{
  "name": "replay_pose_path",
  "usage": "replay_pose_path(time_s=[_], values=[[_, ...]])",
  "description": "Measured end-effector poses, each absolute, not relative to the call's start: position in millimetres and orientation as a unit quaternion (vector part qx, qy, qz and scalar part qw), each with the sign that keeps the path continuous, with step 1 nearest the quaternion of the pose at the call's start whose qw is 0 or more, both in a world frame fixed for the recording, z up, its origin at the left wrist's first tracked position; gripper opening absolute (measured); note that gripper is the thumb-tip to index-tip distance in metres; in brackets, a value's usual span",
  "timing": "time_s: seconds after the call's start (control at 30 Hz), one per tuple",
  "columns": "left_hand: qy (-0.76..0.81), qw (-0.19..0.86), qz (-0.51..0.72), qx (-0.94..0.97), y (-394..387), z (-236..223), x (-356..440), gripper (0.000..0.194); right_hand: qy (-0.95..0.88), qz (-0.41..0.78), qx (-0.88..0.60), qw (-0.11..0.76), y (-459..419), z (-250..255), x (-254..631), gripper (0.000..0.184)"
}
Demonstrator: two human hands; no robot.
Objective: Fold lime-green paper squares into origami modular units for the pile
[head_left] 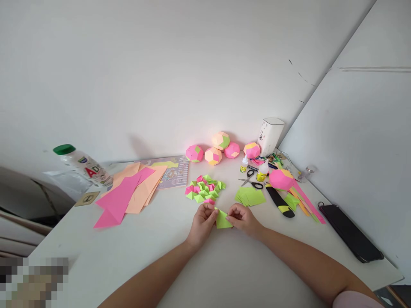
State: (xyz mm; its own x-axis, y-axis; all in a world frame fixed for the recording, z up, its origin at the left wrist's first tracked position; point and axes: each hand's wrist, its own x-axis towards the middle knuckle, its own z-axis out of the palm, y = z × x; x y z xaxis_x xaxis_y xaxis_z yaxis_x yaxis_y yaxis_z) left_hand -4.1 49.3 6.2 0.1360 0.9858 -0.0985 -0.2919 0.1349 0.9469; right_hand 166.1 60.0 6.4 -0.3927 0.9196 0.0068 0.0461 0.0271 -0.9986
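My left hand (203, 221) and my right hand (243, 218) both pinch a small folded green paper piece (222, 220) low over the white table (135, 256). The fingers of each hand are closed on its edges. Just beyond the hands lies a pile of folded green and pink paper units (204, 189). A stack of green paper squares (250, 196) sits to the right of that pile.
Pink and orange paper sheets (128, 194) lie at left beside a green-capped bottle (81, 164). Several paper balls (221, 149) line the wall near a white container (270, 136). Scissors (252, 183), glue bottles (262, 171), a cutter (280, 202) and a black phone (349, 233) are at right.
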Motion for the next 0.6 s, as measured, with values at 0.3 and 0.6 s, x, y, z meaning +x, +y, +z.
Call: replay_pose_path(time_s=[0.3,0.6], values=[[0.378,0.636,0.516,0.433,47.1,7.8,-3.8,0.036,-0.645,0.543,-0.390,0.369,63.6,-4.2,167.9,0.022],[0.356,0.631,0.486,0.489,44.8,0.9,-6.6,0.023,-0.587,0.578,-0.400,0.402,64.8,-2.6,166.1,0.035]])
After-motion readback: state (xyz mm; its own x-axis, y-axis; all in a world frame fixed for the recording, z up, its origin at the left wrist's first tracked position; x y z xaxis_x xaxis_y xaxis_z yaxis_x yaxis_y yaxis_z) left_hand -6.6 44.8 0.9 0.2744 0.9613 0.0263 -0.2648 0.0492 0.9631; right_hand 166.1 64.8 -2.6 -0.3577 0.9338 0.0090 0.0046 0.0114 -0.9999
